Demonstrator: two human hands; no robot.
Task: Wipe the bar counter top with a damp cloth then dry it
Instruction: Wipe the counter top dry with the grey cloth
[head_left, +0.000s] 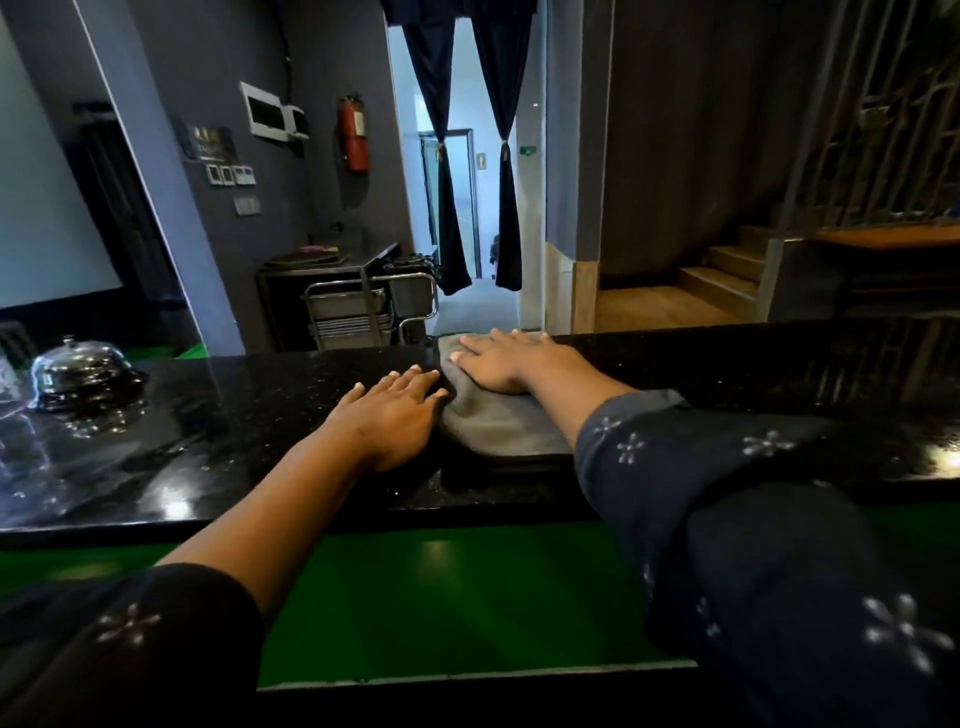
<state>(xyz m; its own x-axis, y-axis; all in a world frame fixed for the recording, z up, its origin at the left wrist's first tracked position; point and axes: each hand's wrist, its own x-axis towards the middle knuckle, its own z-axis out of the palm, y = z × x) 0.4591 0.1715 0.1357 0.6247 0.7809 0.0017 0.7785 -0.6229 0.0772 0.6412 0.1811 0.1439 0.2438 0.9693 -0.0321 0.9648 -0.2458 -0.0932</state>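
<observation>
My right hand (498, 364) presses the cloth (493, 421) flat, fingers straight—left hand (389, 415) open on the surface (234, 415)—I should overlap even strokes.

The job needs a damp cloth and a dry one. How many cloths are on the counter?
1: a grey cloth on the black counter, pressed flat under the right hand. A second may be out of view.

Right hand (501, 364) flat, fingers straight, pressing grey cloth (498, 421) on black bar counter top (249, 410). Cloth spreads from under palm back toward forearm. Left hand (387, 413) flat on bare counter, fingers spread, just left of cloth, little finger touching its edge. Chrome call bell (78, 371) far left of left hand. Counter glossy, streaked near bell. 2 dark sleeves (727, 545) with white flower print.
</observation>
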